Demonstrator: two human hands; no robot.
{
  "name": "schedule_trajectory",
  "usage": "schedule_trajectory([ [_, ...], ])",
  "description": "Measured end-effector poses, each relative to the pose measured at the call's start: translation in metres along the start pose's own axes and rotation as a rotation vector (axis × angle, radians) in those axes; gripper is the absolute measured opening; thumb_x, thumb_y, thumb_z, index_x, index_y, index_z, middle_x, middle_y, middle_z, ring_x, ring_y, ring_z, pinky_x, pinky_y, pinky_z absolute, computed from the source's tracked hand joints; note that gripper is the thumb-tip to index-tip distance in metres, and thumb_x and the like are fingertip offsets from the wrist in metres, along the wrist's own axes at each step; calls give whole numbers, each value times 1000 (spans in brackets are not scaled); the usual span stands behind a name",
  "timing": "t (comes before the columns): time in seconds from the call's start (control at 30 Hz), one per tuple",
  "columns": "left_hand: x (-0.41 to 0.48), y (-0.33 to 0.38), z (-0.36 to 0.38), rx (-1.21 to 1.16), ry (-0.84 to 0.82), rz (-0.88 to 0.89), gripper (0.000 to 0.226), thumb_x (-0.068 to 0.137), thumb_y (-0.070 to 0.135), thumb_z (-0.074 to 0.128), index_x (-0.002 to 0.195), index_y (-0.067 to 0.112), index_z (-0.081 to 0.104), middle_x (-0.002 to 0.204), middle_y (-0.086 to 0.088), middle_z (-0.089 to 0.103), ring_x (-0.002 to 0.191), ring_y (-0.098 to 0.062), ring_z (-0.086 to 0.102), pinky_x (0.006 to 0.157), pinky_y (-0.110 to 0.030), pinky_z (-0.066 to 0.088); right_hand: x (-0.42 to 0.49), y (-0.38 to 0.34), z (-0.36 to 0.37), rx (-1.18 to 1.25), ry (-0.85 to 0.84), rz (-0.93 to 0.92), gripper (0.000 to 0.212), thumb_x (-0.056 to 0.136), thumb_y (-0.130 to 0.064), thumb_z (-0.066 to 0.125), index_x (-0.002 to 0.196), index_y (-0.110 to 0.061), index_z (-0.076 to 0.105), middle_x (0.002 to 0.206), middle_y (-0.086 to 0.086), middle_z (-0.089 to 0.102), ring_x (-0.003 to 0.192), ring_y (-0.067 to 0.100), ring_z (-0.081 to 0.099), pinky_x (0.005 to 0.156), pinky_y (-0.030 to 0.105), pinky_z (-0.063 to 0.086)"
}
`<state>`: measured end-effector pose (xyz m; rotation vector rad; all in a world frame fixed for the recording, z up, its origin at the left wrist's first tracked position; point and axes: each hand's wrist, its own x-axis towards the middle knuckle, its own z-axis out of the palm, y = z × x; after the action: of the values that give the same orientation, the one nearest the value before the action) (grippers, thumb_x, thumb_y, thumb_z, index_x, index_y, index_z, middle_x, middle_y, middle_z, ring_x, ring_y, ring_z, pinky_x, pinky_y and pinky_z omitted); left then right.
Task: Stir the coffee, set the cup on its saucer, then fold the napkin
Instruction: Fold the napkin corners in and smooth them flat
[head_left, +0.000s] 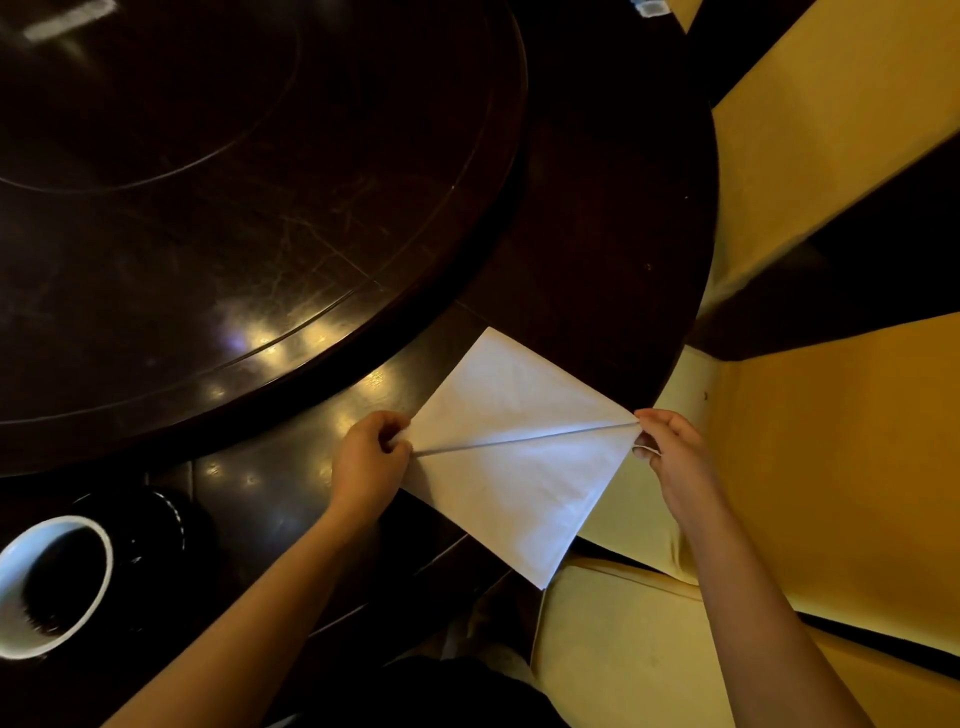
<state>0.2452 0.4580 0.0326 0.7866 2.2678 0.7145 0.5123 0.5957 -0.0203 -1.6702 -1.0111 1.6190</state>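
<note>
Napkin (519, 452): white, at the worktop (597, 234) near-right edge, near corner overhanging. Left hand (371, 457) and right hand (670, 457) each pinch an opposite corner along the diagonal crease. Advice: keep crease taut, align edges, press flat.

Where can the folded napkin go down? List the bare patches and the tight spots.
Bare: the raised round turntable, wide and unoccupied; the table rim band between the turntable's edge and the napkin's far corner. Tight: the near edge, where the left hand and right hand pinch the napkin's side corners, with the cup at the near left.
</note>
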Motion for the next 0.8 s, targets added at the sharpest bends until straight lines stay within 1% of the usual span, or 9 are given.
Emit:
schedule_trajectory([
  [0.13, -4, -2, 1, -6, -25, -5, 29, 89, 8, 56, 118, 10, 56, 120, -9, 58, 105, -21, 54, 84, -28, 44, 0, 2, -1, -116, 16, -63, 7, 90, -18, 58, 94, -16, 63, 78, 3, 60, 78, 18, 57, 69, 26, 48],
  [0.27, -6, -6, 2, -2, -19, 13, 29, 89, 9, 57, 117, 12, 56, 117, -8, 58, 94, -14, 50, 79, -26, 44, 2, -1, 5, -192, 81, -90, 15, 89, -14, 58, 101, -7, 64, 80, -1, 61, 81, 19, 58, 71, 27, 49],
  [0.37, -6, -12, 6, 88, 36, 34, 34, 86, 16, 60, 120, 16, 54, 124, -8, 53, 103, -19, 51, 90, -36, 43, -3, -5, 12, -253, 135, -95, 15, 89, -13, 57, 102, -8, 63, 88, 3, 62, 88, 25, 59, 68, 26, 47],
  [0.47, -2, -13, 13, 286, 183, 312, 42, 90, 26, 52, 131, 17, 48, 137, -9, 48, 125, -27, 42, 104, -47, 29, -11, -15, 22, -519, 289, -271, 23, 90, -13, 55, 111, -6, 60, 115, 16, 58, 96, 26, 56, 70, 25, 41],
  [0.53, 1, -11, 26, 421, 123, 497, 50, 94, 37, 33, 140, 17, 38, 149, -8, 35, 138, -27, 28, 112, -46, 16, -17, -26, 41, -682, 307, -495, 31, 93, -15, 50, 122, -4, 55, 126, 17, 54, 112, 29, 52, 81, 25, 38],
  [0.63, 3, -23, 53, 611, -33, 520, 61, 94, 50, 6, 145, 19, 15, 155, -5, 12, 143, -22, 0, 115, -40, -10, -29, -31, 96, -847, -29, -762, 44, 96, -27, 35, 136, -9, 43, 143, 13, 43, 133, 27, 36, 107, 30, 27],
  [0.67, 4, -29, 59, 646, -40, 510, 60, 94, 50, 7, 145, 17, 12, 155, -6, 12, 143, -23, 0, 116, -40, -12, -31, -28, 115, -964, -168, -819, 49, 97, -31, 29, 141, -10, 35, 150, 12, 35, 140, 26, 27, 114, 33, 18],
  [0.73, 3, -36, 65, 693, -16, 500, 57, 97, 48, 15, 144, 15, 15, 153, -6, 15, 142, -25, 6, 115, -39, -9, -30, -16, 145, -1266, -357, -856, 54, 100, -38, 20, 148, -15, 13, 158, 7, 11, 146, 22, 4, 116, 34, -1],
  [0.8, 1, -41, 66, 708, 1, 514, 56, 98, 45, 18, 144, 14, 21, 152, -6, 18, 142, -26, 11, 115, -39, -3, -19, -3, 158, -1479, -397, -877, 58, 99, -44, 17, 148, -17, 3, 159, 5, 0, 145, 21, -6, 113, 35, -9],
])
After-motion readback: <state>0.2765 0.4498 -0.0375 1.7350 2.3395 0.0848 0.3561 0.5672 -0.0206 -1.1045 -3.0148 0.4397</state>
